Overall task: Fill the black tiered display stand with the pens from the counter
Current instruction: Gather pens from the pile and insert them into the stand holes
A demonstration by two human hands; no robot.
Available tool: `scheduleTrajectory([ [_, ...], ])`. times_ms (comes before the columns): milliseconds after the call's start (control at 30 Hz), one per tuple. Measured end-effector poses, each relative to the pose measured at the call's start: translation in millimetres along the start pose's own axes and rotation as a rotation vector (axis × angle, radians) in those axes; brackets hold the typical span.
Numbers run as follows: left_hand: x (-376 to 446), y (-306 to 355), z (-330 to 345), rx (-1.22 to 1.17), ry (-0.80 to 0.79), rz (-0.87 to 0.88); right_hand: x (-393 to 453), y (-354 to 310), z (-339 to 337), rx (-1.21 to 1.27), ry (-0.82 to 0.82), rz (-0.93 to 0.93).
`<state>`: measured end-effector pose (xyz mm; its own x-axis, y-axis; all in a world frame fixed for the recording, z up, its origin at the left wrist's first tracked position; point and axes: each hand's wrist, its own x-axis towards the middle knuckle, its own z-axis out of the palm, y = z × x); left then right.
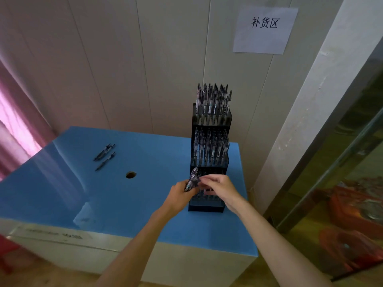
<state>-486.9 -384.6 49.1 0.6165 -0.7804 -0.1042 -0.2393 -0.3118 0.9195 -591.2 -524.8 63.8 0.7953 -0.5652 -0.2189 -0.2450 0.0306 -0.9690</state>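
Observation:
The black tiered display stand rises at the right rear of the blue counter. Its top two tiers are packed with upright dark pens; the lowest tier is partly hidden by my hands. My left hand grips a small bunch of pens just left of the lowest tier. My right hand hovers over that tier, its fingertips pinching at the top of the bunch. Three loose pens lie on the counter's far left.
A round hole is cut in the countertop near its middle. A white panelled wall with a paper sign stands behind. A pink curtain hangs at left, and a glass case with red items is at right.

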Motion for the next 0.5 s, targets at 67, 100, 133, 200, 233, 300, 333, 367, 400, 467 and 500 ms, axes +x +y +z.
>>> scheduleTrajectory([
  [67,-2.7,1.8,-1.6,-0.009,-0.005,0.018,-0.7,-1.1,7.9,-0.012,-0.076,0.023],
  [100,-3.0,0.7,-2.8,-0.008,-0.005,0.023,-1.5,-1.2,11.6,-0.010,-0.101,0.027],
  [133,-3.5,-0.5,-4.1,-0.004,-0.005,0.026,-2.0,-0.9,14.8,-0.009,-0.112,0.025],
  [200,-4.6,-2.0,-7.2,-0.001,-0.003,0.026,-3.0,-1.9,19.9,-0.011,-0.093,0.010],
  [233,-4.6,-2.5,-8.8,0.005,0.000,0.022,-3.3,-2.6,22.1,0.009,-0.071,0.003],
  [300,-4.1,-5.3,-12.8,0.027,0.008,0.001,-3.1,-4.0,25.9,0.118,-0.016,-0.005],
  [333,-4.2,-7.5,-15.3,0.039,0.010,-0.018,-1.9,-4.7,27.3,0.171,0.017,-0.011],
  [367,-4.4,-10.1,-18.2,0.051,0.010,-0.037,-1.2,-5.5,28.1,0.210,0.049,-0.021],
  [400,-4.5,-13.7,-21.6,0.063,0.005,-0.054,-0.1,-7.0,28.5,0.242,0.077,-0.027],
  [467,-5.7,-21.9,-28.3,0.093,0.004,-0.080,1.0,-10.7,26.1,0.305,0.147,-0.030],
  [500,-6.6,-25.3,-31.6,0.100,0.015,-0.096,1.6,-12.7,23.4,0.327,0.193,-0.032],
])
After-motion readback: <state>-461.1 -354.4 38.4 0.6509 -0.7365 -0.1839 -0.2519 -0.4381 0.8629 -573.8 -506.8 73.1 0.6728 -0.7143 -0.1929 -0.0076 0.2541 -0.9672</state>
